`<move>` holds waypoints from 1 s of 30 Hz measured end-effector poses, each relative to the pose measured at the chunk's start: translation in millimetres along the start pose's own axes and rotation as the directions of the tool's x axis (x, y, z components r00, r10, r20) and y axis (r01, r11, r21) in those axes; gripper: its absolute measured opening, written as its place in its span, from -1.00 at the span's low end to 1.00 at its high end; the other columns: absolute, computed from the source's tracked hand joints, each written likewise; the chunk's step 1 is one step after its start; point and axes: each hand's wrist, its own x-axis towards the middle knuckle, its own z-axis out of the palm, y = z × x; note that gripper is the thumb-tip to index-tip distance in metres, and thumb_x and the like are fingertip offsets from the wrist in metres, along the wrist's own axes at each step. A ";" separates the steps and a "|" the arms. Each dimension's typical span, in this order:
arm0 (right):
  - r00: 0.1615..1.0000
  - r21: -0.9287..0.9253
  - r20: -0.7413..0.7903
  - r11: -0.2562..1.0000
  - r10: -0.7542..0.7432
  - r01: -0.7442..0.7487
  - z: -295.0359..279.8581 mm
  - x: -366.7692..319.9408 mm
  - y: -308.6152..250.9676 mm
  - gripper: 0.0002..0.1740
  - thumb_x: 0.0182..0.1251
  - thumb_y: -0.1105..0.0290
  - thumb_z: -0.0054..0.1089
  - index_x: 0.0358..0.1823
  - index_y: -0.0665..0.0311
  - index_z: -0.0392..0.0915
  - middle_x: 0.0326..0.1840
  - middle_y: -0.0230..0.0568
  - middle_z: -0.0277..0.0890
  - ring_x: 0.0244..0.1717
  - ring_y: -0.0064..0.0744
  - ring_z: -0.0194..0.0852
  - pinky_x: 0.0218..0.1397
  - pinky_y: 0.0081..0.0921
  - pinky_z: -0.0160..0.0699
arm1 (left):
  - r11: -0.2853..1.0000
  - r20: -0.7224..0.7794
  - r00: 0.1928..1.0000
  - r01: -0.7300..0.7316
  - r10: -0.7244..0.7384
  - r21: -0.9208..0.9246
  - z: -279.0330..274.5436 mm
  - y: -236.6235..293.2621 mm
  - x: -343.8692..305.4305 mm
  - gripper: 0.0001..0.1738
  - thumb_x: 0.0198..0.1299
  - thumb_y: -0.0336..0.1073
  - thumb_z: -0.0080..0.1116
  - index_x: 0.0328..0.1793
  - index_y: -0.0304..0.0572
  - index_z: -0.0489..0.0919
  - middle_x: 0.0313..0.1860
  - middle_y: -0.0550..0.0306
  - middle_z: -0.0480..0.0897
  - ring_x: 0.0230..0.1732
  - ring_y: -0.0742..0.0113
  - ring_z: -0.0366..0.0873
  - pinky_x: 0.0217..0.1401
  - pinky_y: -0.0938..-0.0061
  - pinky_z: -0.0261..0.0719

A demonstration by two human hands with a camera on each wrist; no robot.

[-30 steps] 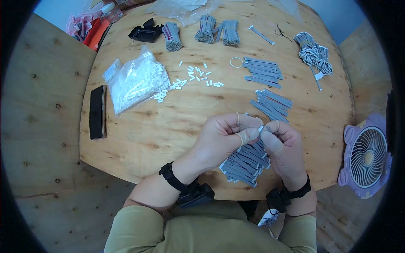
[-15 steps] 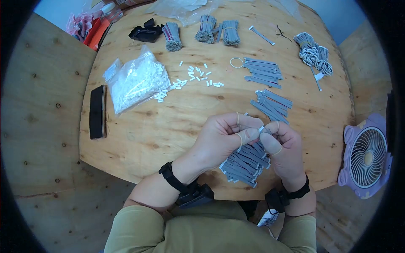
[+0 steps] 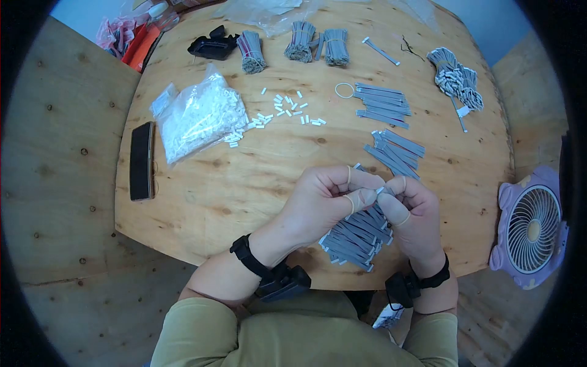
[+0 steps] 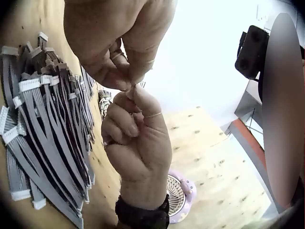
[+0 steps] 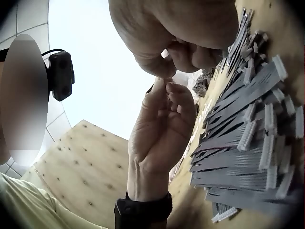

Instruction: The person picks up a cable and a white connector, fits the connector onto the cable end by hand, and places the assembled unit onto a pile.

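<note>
Over the near part of the table, my left hand [image 3: 324,199] and right hand [image 3: 416,211] meet fingertip to fingertip. Between them shows a small white connector [image 3: 380,190], pinched by the left thumb and forefinger. The right thumb and forefinger pinch a grey ribbon cable right beside it, mostly hidden by the fingers. Pale finger cots cover some fingertips. Just below the hands lies a pile of grey ribbon cables [image 3: 358,240] with white connectors on their ends, seen closer in the left wrist view [image 4: 52,129] and right wrist view [image 5: 243,152].
Two looser groups of ribbon cables [image 3: 382,105] lie beyond the hands. Loose white connectors [image 3: 287,105] are scattered beside a clear bag of them [image 3: 199,119]. A phone [image 3: 142,160] lies at left, tied cable bundles [image 3: 336,48] at the back, a purple fan [image 3: 531,226] at right.
Both hands stay in nearly the same place. The fingertips have closed in around the white connector, and less of it shows now.
</note>
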 end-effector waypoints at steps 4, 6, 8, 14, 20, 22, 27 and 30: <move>1.000 -0.015 0.013 1.000 -0.003 0.003 -1.8 -0.6 2.6 -0.94 0.17 0.52 0.04 -0.34 0.36 0.41 -0.37 -0.31 0.49 -0.35 -0.66 0.42 -0.26 -0.72 0.38 | 0.996 -0.003 0.997 -0.071 0.071 0.056 1.5 -1.6 -0.7 -0.80 0.07 -0.51 0.08 -0.14 -0.33 0.53 -0.32 0.14 0.59 -0.31 0.53 0.51 -0.22 0.66 0.50; 1.000 -0.002 -0.001 1.000 -0.004 0.004 -2.8 0.0 3.7 -0.94 0.17 0.52 0.04 -0.34 0.35 0.41 -0.37 -0.31 0.49 -0.36 -0.67 0.42 -0.28 -0.72 0.38 | 0.997 -0.004 0.998 -0.058 0.058 0.050 2.8 0.8 -0.9 -0.81 0.07 -0.50 0.08 -0.14 -0.33 0.52 -0.34 0.15 0.59 -0.33 0.54 0.51 -0.24 0.67 0.49; 1.000 0.010 -0.007 1.000 -0.001 0.001 -3.3 0.6 3.3 -0.93 0.17 0.52 0.05 -0.33 0.35 0.41 -0.37 -0.31 0.48 -0.37 -0.67 0.42 -0.30 -0.72 0.39 | 0.998 -0.004 0.999 -0.050 0.050 0.031 3.3 1.2 -1.0 -0.81 0.08 -0.50 0.08 -0.15 -0.33 0.52 -0.33 0.15 0.58 -0.32 0.54 0.50 -0.24 0.67 0.48; 0.998 0.020 0.009 0.998 0.055 -0.055 -3.2 3.7 -6.9 -0.90 0.15 0.52 0.06 -0.29 0.34 0.41 -0.43 -0.35 0.45 -0.47 -0.70 0.37 -0.41 -0.74 0.35 | 0.998 0.012 0.999 -0.049 0.049 -0.040 -1.2 -2.5 1.4 -0.81 0.08 -0.50 0.08 -0.14 -0.33 0.50 -0.30 0.14 0.58 -0.29 0.53 0.50 -0.20 0.65 0.47; 0.994 0.063 -0.001 0.992 0.106 -0.106 -8.3 4.7 -5.0 -0.90 0.15 0.48 0.06 -0.31 0.32 0.40 -0.52 -0.43 0.39 -0.56 -0.73 0.30 -0.49 -0.79 0.26 | 0.999 -0.013 0.999 -0.041 0.040 -0.015 -3.3 -2.5 2.7 -0.79 0.07 -0.49 0.08 -0.13 -0.32 0.49 -0.29 0.15 0.57 -0.29 0.53 0.49 -0.21 0.64 0.47; 0.994 0.066 -0.002 0.992 0.108 -0.107 -9.9 4.6 -3.2 -0.92 0.15 0.49 0.06 -0.33 0.30 0.40 -0.54 -0.44 0.38 -0.56 -0.72 0.30 -0.50 -0.79 0.26 | 0.999 0.006 0.999 -0.037 0.037 -0.003 -4.7 -3.4 3.1 -0.79 0.07 -0.48 0.09 -0.13 -0.32 0.49 -0.29 0.16 0.57 -0.29 0.53 0.49 -0.21 0.64 0.47; 0.997 0.010 0.024 0.998 0.066 -0.067 -10.4 3.4 -1.3 -0.94 0.16 0.48 0.05 -0.36 0.30 0.39 -0.54 -0.45 0.37 -0.56 -0.75 0.27 -0.50 -0.80 0.23 | 1.000 0.022 1.000 -0.014 0.015 -0.013 -1.9 0.4 3.0 -0.81 0.10 -0.38 0.10 -0.17 -0.30 0.50 -0.32 0.18 0.57 -0.33 0.56 0.48 -0.24 0.68 0.46; 0.997 -0.033 0.044 0.998 0.056 -0.054 -7.7 2.1 -1.5 -0.94 0.17 0.47 0.04 -0.36 0.30 0.39 -0.53 -0.46 0.37 -0.55 -0.77 0.25 -0.50 -0.81 0.21 | 1.000 0.029 0.999 -0.017 0.017 0.003 -1.3 -0.8 3.5 -0.82 0.11 -0.34 0.11 -0.21 -0.29 0.51 -0.36 0.20 0.56 -0.37 0.58 0.46 -0.27 0.70 0.44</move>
